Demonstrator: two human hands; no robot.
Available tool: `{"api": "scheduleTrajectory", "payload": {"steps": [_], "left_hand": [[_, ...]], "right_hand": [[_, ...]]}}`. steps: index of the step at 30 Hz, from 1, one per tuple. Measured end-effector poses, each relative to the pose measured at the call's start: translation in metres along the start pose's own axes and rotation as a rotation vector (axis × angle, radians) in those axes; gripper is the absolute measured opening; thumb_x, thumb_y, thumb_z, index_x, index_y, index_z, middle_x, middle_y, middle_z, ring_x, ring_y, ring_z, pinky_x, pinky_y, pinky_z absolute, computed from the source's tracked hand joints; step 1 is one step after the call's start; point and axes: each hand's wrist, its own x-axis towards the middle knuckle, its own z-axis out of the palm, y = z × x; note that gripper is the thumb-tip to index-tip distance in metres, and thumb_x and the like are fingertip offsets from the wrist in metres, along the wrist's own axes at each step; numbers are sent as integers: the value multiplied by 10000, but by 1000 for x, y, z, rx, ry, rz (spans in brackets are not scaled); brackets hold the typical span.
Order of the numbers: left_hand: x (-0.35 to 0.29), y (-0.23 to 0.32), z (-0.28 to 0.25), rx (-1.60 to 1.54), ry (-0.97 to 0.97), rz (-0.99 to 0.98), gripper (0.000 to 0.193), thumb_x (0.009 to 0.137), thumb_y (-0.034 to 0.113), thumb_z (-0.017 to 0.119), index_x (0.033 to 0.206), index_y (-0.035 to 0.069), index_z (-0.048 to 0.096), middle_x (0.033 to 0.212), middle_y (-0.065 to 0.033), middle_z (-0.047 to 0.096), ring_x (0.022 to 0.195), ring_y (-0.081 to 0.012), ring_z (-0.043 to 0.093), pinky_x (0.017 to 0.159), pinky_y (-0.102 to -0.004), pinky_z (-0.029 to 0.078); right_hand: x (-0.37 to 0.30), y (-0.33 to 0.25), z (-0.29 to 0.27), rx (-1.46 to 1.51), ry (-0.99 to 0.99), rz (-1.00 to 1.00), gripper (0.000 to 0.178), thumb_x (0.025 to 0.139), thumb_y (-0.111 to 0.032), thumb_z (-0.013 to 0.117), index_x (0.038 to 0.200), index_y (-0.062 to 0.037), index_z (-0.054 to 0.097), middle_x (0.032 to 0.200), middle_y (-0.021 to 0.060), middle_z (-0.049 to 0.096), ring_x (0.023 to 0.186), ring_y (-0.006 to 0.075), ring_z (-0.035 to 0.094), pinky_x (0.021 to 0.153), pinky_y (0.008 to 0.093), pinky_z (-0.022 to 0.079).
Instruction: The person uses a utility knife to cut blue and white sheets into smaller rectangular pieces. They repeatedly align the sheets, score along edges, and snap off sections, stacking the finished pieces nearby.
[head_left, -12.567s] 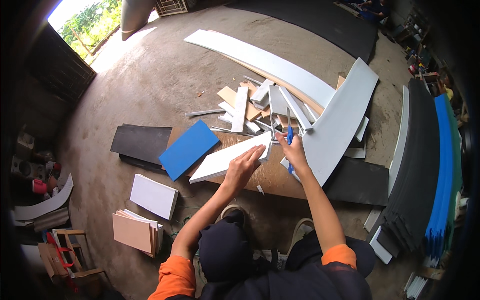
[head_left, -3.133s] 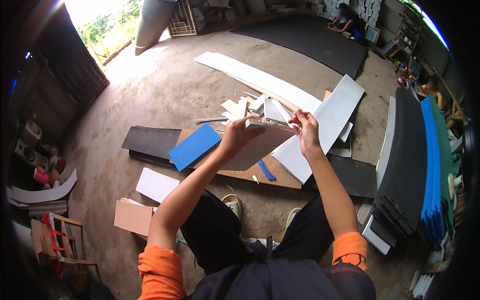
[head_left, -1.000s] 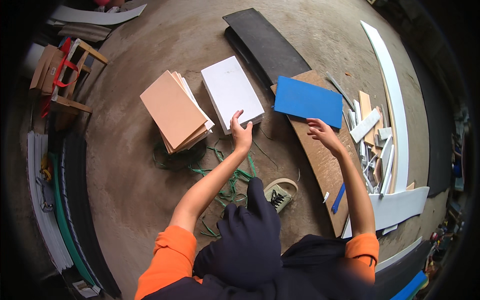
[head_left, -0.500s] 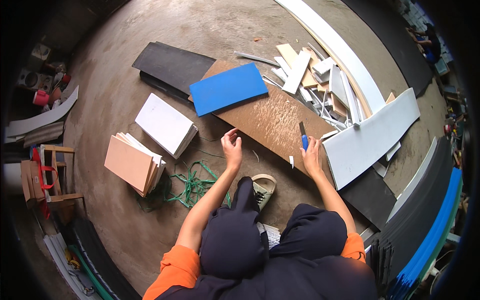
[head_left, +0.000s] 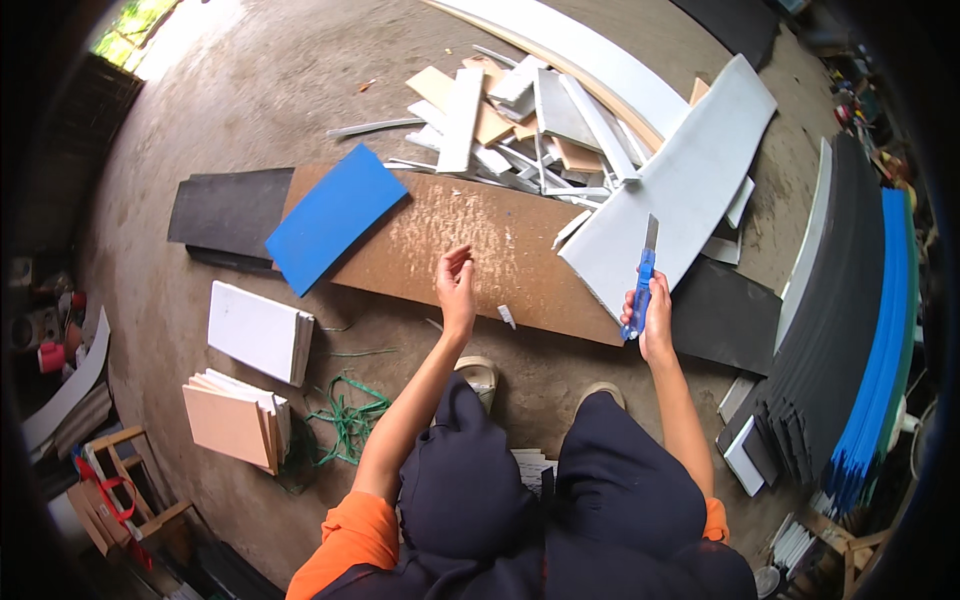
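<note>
In my right hand (head_left: 655,310) is a blue utility knife (head_left: 640,292), its blade out and pointing away from me. The knife is beside the long white sheet (head_left: 665,225). My left hand (head_left: 457,298) holds nothing, its fingers loosely bent and slightly apart. It hovers over the front part of a scored brown board (head_left: 540,260). A blue rectangular sheet (head_left: 338,220) lies slanted across that board's left part. Near the board's front edge sits a small white piece (head_left: 507,316).
Offcuts (head_left: 462,120) are heaped beyond the board. At left stand a white stack (head_left: 255,330) and a peach-topped stack (head_left: 228,418), beside tangled green twine (head_left: 350,415). Black sheets (head_left: 815,290) and blue sheets (head_left: 885,330) are piled at right. A wooden frame (head_left: 150,515) stands lower left.
My view has turned rightward, so the scene has shifted left in the picture. My right hand has lifted the knife away from the brown board toward the right. My left hand now overlaps the board.
</note>
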Motion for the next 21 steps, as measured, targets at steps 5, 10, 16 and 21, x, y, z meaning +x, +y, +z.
{"api": "scheduleTrajectory", "payload": {"steps": [5,10,16,21], "left_hand": [[-22,-3,105,248,-410,-52,514,822,120,559,1254,6,307,1204,-178,400,1064,-236,463,866,-297,409],[-38,-11,154,234,-250,5,702,797,172,624,1315,9,179,1226,-209,306,983,-249,465,835,-336,413],[-43,-17,178,-112,-306,-237,632,839,193,587,1308,33,194,1268,-148,336,1042,-200,463,856,-289,397],[-47,-23,194,-252,-52,-132,399,892,192,490,1237,71,331,1103,-63,488,930,-156,499,770,-283,430]], "right_hand": [[-13,5,-71,-86,189,194,475,840,-565,436,701,-110,411,457,-53,311,353,54,332,329,208,297],[-28,10,-99,-94,282,206,444,853,-518,447,652,-126,390,429,-61,294,334,56,326,327,218,301],[-30,6,-109,-58,291,162,399,873,-436,450,646,-112,399,424,-52,300,318,57,316,313,223,290],[-18,4,-104,5,272,89,353,895,-370,424,664,-104,403,438,-43,309,322,60,315,311,224,285]]}}
